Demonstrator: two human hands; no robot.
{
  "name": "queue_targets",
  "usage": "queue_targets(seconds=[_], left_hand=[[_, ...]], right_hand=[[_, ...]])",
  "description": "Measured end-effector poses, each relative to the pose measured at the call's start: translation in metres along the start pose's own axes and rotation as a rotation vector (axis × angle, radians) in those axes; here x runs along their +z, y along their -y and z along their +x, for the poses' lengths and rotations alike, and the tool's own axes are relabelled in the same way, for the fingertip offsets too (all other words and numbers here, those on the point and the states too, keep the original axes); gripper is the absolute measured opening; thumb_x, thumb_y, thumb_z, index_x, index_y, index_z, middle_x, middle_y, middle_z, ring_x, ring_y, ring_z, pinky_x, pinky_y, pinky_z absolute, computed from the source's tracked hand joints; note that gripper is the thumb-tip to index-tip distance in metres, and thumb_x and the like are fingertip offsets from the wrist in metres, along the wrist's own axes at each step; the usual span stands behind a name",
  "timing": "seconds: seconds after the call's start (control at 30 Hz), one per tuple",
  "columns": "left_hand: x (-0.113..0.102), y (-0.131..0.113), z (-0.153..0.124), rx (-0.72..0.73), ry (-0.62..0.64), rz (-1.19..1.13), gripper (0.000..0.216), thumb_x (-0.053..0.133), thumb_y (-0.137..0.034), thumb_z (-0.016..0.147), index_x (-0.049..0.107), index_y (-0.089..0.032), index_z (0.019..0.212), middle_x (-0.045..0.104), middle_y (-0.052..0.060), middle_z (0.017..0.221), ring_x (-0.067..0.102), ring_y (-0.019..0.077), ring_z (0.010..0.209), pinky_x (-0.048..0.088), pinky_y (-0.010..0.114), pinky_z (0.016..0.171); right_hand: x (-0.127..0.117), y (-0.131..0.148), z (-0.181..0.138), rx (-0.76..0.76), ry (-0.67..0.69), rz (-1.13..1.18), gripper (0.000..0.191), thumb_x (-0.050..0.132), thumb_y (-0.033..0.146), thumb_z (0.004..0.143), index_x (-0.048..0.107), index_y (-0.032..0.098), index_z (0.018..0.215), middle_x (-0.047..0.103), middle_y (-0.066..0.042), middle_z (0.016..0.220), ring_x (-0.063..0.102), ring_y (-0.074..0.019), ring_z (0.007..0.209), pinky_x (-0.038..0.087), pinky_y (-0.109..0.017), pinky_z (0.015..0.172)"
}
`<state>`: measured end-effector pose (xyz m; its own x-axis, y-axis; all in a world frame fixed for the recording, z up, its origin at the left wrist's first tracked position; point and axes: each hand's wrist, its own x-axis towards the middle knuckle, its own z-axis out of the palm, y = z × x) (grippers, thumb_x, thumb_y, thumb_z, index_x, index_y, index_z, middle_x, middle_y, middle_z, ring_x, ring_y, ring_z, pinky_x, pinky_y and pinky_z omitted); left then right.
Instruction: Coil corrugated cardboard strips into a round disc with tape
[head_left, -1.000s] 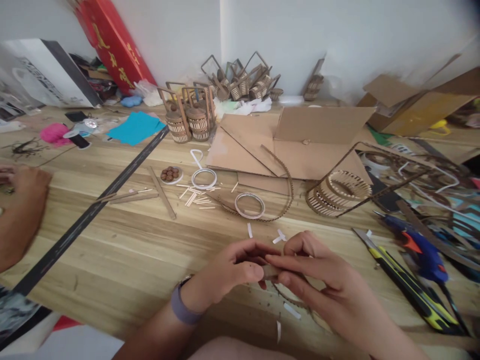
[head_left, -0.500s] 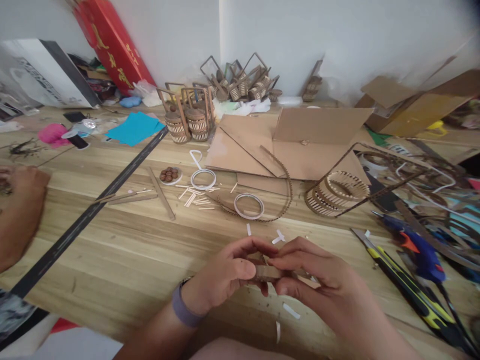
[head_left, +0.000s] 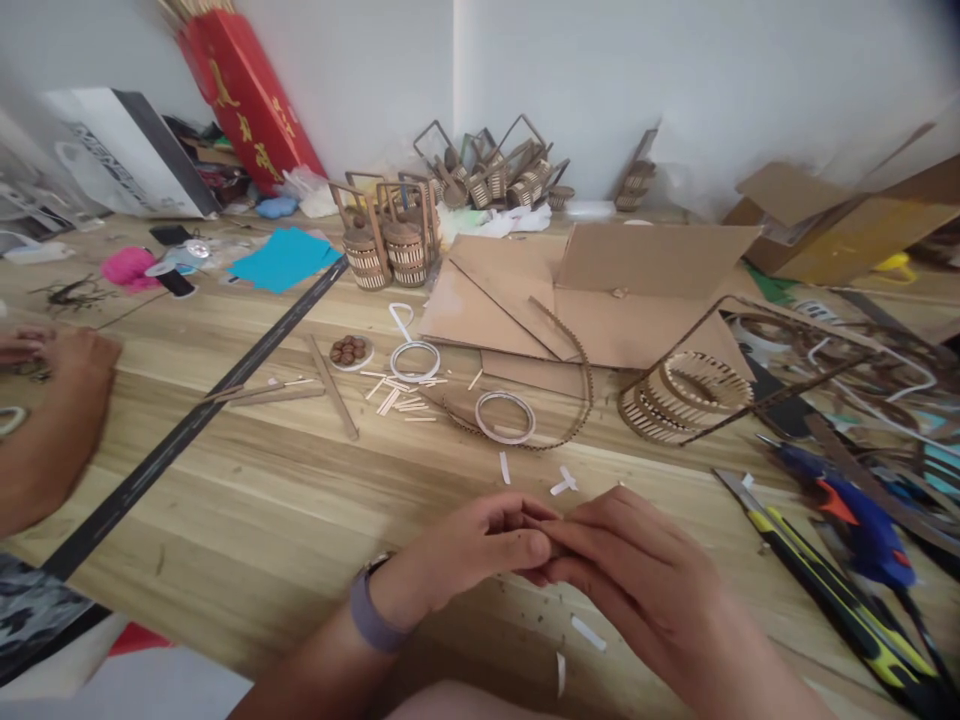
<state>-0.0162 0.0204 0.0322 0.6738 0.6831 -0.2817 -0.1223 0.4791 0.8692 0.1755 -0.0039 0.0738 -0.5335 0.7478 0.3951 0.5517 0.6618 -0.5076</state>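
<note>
Low over the wooden table (head_left: 247,500), my left hand (head_left: 472,550) and my right hand (head_left: 622,580) meet fingertip to fingertip. Both are pinched shut around a small brown cardboard piece, which their fingers now cover almost wholly. A purple band circles my left wrist. White paper scraps (head_left: 585,632) lie just below my hands and more lie just above them. A white ring (head_left: 505,416) inside a toothed cardboard strip (head_left: 577,390) lies further back.
Another person's hand (head_left: 52,400) rests at the left edge. A long black ruler (head_left: 195,420) crosses the table. A yellow utility knife (head_left: 825,580) and blue glue gun (head_left: 855,515) lie at right. Cardboard sheets (head_left: 637,270), small cardboard baskets (head_left: 390,240) and a slatted basket frame (head_left: 686,390) sit behind.
My fingers have closed tighter over the cardboard piece, which showed between them half a second ago. The view has shifted slightly. The other person's hand has moved a little.
</note>
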Motion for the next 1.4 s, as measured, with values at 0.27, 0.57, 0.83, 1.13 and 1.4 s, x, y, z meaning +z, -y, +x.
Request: queue_targets(seconds=[0.27, 0.57, 0.83, 1.13, 1.4], left_hand=[[0.0, 0.006, -0.001, 0.127, 0.051, -0.341, 0.053, 0.083, -0.051, 0.067, 0.068, -0.015, 0.102, 0.066, 0.006, 0.091, 0.061, 0.0181, 0.077, 0.048, 0.031, 0.074], [0.001, 0.008, -0.003, 0.271, 0.142, -0.509, 0.057, 0.075, -0.055, 0.076, 0.065, -0.013, 0.112, 0.07, 0.01, 0.096, 0.067, 0.022, 0.082, 0.049, 0.032, 0.076], [-0.007, 0.001, -0.005, 0.174, -0.057, -0.172, 0.062, 0.08, -0.054, 0.072, 0.062, -0.017, 0.119, 0.062, 0.013, 0.117, 0.058, 0.0286, 0.111, 0.047, 0.041, 0.093], [-0.006, 0.003, -0.005, 0.174, -0.149, -0.108, 0.076, 0.086, -0.053, 0.063, 0.058, -0.02, 0.125, 0.065, 0.009, 0.114, 0.061, 0.0266, 0.104, 0.045, 0.034, 0.089], [-0.004, 0.01, -0.008, 0.268, 0.082, -0.5, 0.074, 0.082, -0.054, 0.069, 0.059, -0.015, 0.129, 0.069, 0.011, 0.111, 0.066, 0.0246, 0.1, 0.048, 0.033, 0.09]], right_hand=[[-0.004, -0.001, -0.001, 0.048, -0.11, 0.091, 0.017, 0.062, 0.021, 0.091, 0.073, 0.023, 0.104, 0.073, -0.007, 0.087, 0.068, -0.0188, 0.075, 0.059, -0.029, 0.062], [0.002, -0.004, 0.004, 0.108, -0.129, 0.173, 0.017, 0.061, 0.025, 0.092, 0.074, 0.022, 0.083, 0.071, -0.005, 0.081, 0.068, -0.0163, 0.072, 0.058, -0.025, 0.061], [-0.009, -0.008, -0.003, -0.029, -0.147, -0.15, 0.019, 0.053, 0.021, 0.096, 0.07, 0.018, 0.102, 0.071, -0.007, 0.083, 0.067, -0.0179, 0.072, 0.056, -0.028, 0.063], [0.003, -0.003, -0.008, -0.11, -0.152, -0.284, 0.02, 0.05, 0.019, 0.098, 0.065, 0.02, 0.111, 0.072, -0.006, 0.086, 0.067, -0.02, 0.072, 0.058, -0.033, 0.065], [0.003, -0.007, -0.006, -0.075, -0.255, -0.061, 0.022, 0.05, 0.025, 0.099, 0.067, 0.024, 0.112, 0.073, -0.006, 0.087, 0.07, -0.0168, 0.074, 0.058, -0.026, 0.064]])
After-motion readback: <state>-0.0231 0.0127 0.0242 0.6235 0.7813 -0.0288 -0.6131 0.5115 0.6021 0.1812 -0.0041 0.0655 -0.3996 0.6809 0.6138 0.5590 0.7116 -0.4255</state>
